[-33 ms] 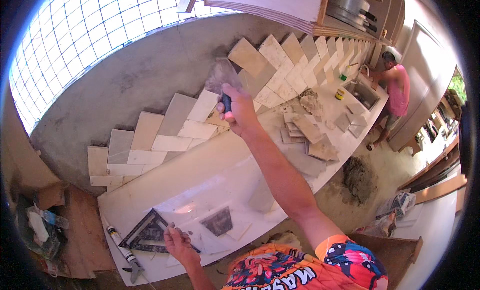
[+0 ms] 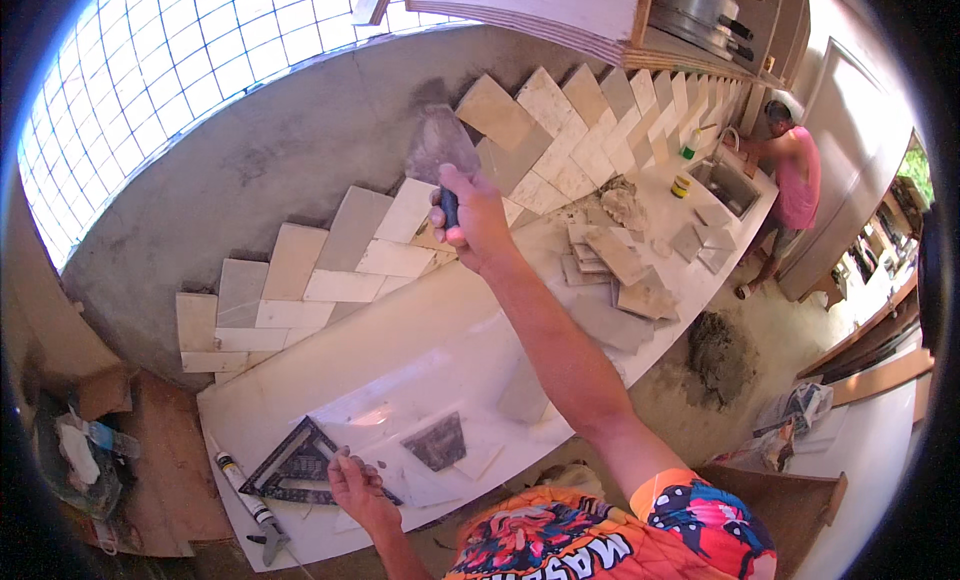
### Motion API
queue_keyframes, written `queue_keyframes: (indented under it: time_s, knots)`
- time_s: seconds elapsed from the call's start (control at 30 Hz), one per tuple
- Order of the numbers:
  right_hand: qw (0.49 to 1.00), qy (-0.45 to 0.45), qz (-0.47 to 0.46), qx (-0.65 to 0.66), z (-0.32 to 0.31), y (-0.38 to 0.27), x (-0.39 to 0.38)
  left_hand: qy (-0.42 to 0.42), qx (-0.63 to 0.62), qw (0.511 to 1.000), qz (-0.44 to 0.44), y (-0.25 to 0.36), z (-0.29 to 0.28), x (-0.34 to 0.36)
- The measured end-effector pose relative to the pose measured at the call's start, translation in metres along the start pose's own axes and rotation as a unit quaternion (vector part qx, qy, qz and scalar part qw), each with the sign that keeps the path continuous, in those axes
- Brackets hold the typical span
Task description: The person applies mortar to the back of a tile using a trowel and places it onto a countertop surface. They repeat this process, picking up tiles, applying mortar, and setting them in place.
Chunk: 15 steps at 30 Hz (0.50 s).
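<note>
My right hand (image 2: 470,215) is closed round the dark handle of a trowel (image 2: 440,145). Its broad grey blade points up and lies over the bare wall, in the gap of the tile pattern; whether it touches the wall is hard to tell. Angled tiles (image 2: 355,230) in beige, grey and white flank the gap. Low over the counter, my left hand (image 2: 360,492) has loosely bent, parted fingers and seems to hold nothing. Beside it lies a black triangular square (image 2: 300,465). A dark-smeared tile piece (image 2: 437,442) rests right of that hand.
A caulking gun (image 2: 250,508) lies at the counter's (image 2: 400,325) left end. Stacked tiles (image 2: 620,270) and a yellow container (image 2: 680,187) stand farther right. At the sink (image 2: 727,187) is a person (image 2: 795,175) in pink. Cabinets (image 2: 530,18) overhang the wall; a mortar heap (image 2: 720,360) sits on the floor.
The trowel and my right hand have shifted slightly left. A dark patch shows on the wall above the blade. My left hand stays nearly where it was.
</note>
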State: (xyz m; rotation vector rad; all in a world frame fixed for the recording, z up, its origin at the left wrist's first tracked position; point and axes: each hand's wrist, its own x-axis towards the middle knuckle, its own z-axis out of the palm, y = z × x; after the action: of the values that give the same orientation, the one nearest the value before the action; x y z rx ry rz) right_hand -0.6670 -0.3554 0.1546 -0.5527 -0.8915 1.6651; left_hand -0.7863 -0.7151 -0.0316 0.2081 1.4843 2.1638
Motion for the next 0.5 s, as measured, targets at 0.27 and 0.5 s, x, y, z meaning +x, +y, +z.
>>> queue_keyframes:
  time_s: [0.27,0.5]
  knots:
    - [0.997,-0.048,0.006,-0.063,-0.008,0.019,-0.048,0.004,0.002,1.0,0.02,0.004,0.001,-0.017]
    - [0.995,-0.046,0.077,-0.045,-0.103,0.018,-0.132,-0.031,0.027,0.999,-0.002,-0.006,0.025,-0.021]
